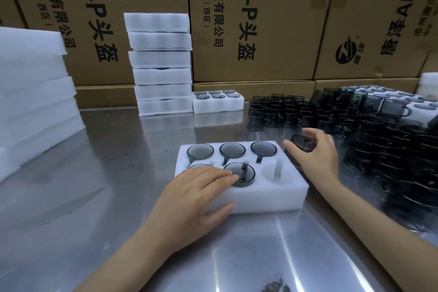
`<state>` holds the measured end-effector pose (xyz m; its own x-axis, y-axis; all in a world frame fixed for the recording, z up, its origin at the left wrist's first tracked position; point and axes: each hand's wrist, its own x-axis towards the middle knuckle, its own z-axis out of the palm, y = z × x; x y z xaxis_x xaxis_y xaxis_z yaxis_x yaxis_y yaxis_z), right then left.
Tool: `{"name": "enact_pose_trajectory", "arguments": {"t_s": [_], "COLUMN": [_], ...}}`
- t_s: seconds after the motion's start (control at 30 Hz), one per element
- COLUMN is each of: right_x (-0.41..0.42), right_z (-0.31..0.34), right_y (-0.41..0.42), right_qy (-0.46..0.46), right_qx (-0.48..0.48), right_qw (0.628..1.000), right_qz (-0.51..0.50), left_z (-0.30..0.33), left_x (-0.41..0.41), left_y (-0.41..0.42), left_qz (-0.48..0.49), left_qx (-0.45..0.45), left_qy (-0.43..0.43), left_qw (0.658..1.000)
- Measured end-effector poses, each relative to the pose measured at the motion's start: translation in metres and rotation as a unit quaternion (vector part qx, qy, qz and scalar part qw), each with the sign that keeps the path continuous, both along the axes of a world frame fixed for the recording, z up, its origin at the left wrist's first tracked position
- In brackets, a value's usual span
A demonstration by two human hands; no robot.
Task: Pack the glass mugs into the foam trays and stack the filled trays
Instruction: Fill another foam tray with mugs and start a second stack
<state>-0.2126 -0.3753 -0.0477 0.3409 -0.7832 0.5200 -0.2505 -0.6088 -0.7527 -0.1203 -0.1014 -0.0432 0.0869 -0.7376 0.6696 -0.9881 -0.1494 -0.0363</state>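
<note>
Glass mug [302, 143]: lying just right of the frame's centre, hard against the upper right corner of the foam tray [241, 199], and being gripped by the right hand [317, 152], with the thumb curling round its left side and the fingers arching over its top; blurred and dark, so leaving its handle direction impossible to tell. Sitting down and to the left of that mug, the empty pocket [276, 170], the lower right one of six, with its handle slot running up the frame toward the top row. Judging from this, calling for a short carry down-left by the right hand, clearly the nearer one, with the mug being turned mouth down and its handle lined up along that slot. Resting flat on the tray's lower left, the left hand [201, 187], fingers straight over a pocket and reaching the rim of the lower middle mug [239, 173], thumb pressing the front wall, apparently steadying the foam on the shiny desk [118, 197]. Filling the other pockets, dark mugs, the lower left one mostly hidden under the fingers. Waiting at middle right, the heap of loose mugs [355, 130]; standing at upper centre, the stack of trays [163, 64], with one filled tray [218, 102] just beside it.
</note>
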Motion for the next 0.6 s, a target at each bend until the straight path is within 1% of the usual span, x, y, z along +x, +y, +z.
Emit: {"name": "enact_pose_trajectory", "arguments": {"t_s": [0.13,0.2,0.27,0.37,0.43,0.53,0.6], "right_x": [-0.015,-0.021,-0.026,-0.027,-0.026,-0.028,-0.03], "right_z": [0.023,0.03,0.031,0.025,0.024,0.026,0.027], "right_y": [0.031,0.049,0.066,0.081,0.082,0.078,0.075], "right_qy": [-0.137,-0.167,-0.148,-0.068,-0.044,-0.034,-0.023], "right_qx": [-0.019,-0.059,-0.107,-0.156,-0.146,-0.111,-0.106], "right_qw": [0.99,0.982,0.976,0.971,0.973,0.976,0.974], "right_qz": [0.035,0.072,0.119,0.169,0.174,0.182,0.196], "left_z": [0.001,0.001,0.002,0.002,0.002,0.001,0.0], "left_x": [-0.002,-0.003,-0.003,-0.003,-0.003,-0.004,-0.003], "left_y": [0.002,0.002,0.002,0.002,0.002,0.002,0.002], "left_qz": [0.006,0.005,0.002,0.0,0.002,0.004,0.005], "left_qx": [0.004,0.004,0.002,-0.001,-0.002,-0.003,-0.003], "left_qy": [-0.001,-0.003,-0.002,-0.004,-0.007,-0.006,-0.006], "left_qw": [1.0,1.0,1.0,1.0,1.0,1.0,1.0]}}
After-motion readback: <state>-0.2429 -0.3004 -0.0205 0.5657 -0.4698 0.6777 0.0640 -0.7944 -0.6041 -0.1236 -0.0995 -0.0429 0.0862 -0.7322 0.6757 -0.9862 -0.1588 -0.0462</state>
